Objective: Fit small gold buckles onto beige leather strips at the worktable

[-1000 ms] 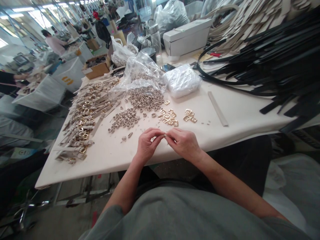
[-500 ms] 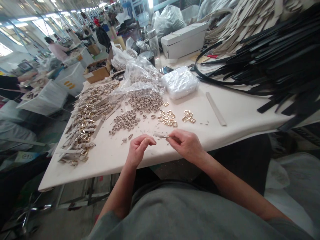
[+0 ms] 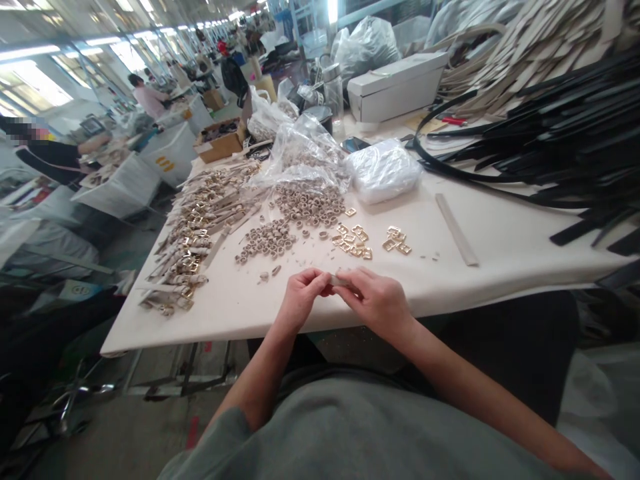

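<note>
A small beige strip (image 3: 340, 281) is pinched between my two hands above the table's front edge. My left hand (image 3: 306, 293) closes its thumb and fingers on the strip's left end. On the right end, my right hand (image 3: 377, 297) is closed too; its fingers hide part of the strip. Gold buckles (image 3: 353, 241) lie just beyond the hands, with a smaller group (image 3: 397, 240) to their right. Behind and to the left are small beige loops (image 3: 267, 240), and more loops (image 3: 310, 203) spill by a clear plastic bag (image 3: 305, 150).
Beige straps with gold buckles (image 3: 195, 233) are heaped on the table's left. A flat beige strip (image 3: 456, 229), a white plastic package (image 3: 384, 170), a white box (image 3: 397, 87) and black straps (image 3: 545, 133) lie to the right. A person (image 3: 50, 157) is at far left.
My left hand has come to the strip and closed on its end, where before it was apart from it. The camera view has shifted, so the table appears farther right.
</note>
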The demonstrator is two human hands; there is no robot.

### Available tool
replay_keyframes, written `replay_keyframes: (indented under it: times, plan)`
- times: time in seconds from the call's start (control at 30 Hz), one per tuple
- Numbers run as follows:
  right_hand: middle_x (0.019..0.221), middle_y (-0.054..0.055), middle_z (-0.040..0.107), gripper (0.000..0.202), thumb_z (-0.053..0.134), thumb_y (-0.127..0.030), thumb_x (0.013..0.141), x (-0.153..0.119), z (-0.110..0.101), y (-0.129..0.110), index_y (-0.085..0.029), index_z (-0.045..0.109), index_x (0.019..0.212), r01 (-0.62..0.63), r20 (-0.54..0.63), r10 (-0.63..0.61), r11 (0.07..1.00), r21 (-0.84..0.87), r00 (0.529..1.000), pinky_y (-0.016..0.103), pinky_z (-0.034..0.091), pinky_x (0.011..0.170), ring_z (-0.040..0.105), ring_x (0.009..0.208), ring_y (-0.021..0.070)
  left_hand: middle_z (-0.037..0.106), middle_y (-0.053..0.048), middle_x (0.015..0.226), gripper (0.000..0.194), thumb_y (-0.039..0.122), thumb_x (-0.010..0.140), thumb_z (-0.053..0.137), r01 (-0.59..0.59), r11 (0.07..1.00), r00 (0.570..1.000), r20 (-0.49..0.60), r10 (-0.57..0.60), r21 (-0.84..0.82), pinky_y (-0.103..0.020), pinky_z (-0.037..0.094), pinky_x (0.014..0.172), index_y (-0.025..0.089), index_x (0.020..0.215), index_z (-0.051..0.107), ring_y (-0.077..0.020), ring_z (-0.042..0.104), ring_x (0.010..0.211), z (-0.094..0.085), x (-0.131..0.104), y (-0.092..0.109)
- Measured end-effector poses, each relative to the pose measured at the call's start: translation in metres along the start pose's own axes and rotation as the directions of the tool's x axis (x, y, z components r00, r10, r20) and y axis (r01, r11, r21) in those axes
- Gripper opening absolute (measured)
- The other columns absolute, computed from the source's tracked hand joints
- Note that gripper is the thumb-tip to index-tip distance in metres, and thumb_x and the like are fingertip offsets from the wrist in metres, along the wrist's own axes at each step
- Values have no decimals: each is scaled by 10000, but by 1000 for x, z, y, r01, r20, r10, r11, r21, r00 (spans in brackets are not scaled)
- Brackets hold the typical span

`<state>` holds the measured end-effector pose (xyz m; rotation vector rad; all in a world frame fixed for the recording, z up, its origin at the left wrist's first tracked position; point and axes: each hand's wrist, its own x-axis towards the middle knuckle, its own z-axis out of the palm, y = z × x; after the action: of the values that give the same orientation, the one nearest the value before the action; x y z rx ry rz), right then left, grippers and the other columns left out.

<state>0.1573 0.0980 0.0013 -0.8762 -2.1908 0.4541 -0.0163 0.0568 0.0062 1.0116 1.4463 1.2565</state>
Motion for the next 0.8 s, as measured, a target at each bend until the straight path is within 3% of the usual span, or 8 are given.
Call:
replay_keyframes:
  times: [0.13, 0.27, 0.37, 0.47, 0.53, 0.63, 0.7, 0.8]
  plan:
    - [744, 28, 683, 233, 525, -317, 1001, -1, 4, 4, -182, 702, 934, 101, -66, -109, 988, -119, 992, 275, 342, 582, 603, 628, 143, 682, -30, 616, 309, 439, 789, 694, 25, 1000, 999, 25, -26, 3, -268, 484, 658, 149, 683, 683, -137, 601, 605, 4, 0, 2]
    - [693, 12, 656, 265, 517, -294, 999, 1, 6, 8, -182, 667, 812, 94, -39, -95, 995, -26, 995, 267, 345, 583, 586, 595, 129, 695, -43, 645, 321, 450, 805, 680, 21, 999, 997, 67, -23, 33, -273, 482, 673, 150, 690, 685, -146, 616, 633, 1, -1, 2]
    - [659, 0, 635, 275, 533, -303, 980, 2, 6, 12, -190, 633, 751, 15, 38, -17, 999, 49, 999, 255, 353, 576, 567, 569, 123, 705, -48, 684, 334, 467, 825, 660, -12, 993, 995, 98, 0, 117, -275, 477, 673, 152, 718, 699, -152, 621, 656, -12, 6, -3]
    - [654, -2, 636, 253, 557, -305, 950, 1, 7, 17, -198, 608, 726, -62, 114, 53, 995, 75, 992, 252, 356, 574, 564, 572, 130, 682, -26, 691, 281, 436, 821, 674, -122, 948, 992, -2, 129, 295, -272, 456, 651, 168, 739, 698, -151, 598, 654, -41, 26, -5]
    - [654, -1, 640, 240, 566, -301, 933, 0, 9, 21, -202, 595, 716, -101, 157, 87, 991, 87, 984, 253, 354, 572, 561, 573, 134, 674, -20, 720, 200, 371, 828, 666, -172, 860, 967, -85, 241, 481, -280, 453, 657, 183, 772, 705, -157, 595, 669, -63, 46, -4]
    - [648, 3, 638, 241, 563, -309, 920, -2, 14, 25, -204, 584, 704, -154, 204, 133, 984, 93, 970, 257, 351, 573, 549, 570, 140, 691, -46, 848, 70, 246, 810, 672, -175, 594, 929, -68, 364, 785, -321, 470, 769, 203, 804, 727, -192, 627, 794, -88, 74, 0]
    - [655, 7, 641, 234, 555, -308, 915, -2, 16, 26, -205, 589, 708, -185, 227, 159, 978, 98, 961, 261, 354, 582, 550, 579, 144, 696, -66, 914, 59, 206, 791, 685, -159, 428, 933, -6, 359, 890, -349, 468, 830, 210, 814, 739, -223, 633, 877, -97, 88, 1]
    - [665, 11, 646, 222, 553, -306, 906, -1, 18, 27, -208, 598, 712, -219, 245, 186, 969, 115, 951, 265, 353, 587, 549, 587, 147, 696, -82, 934, 73, 210, 790, 685, -140, 325, 949, 34, 312, 935, -363, 472, 841, 214, 818, 752, -248, 635, 915, -102, 101, 2]
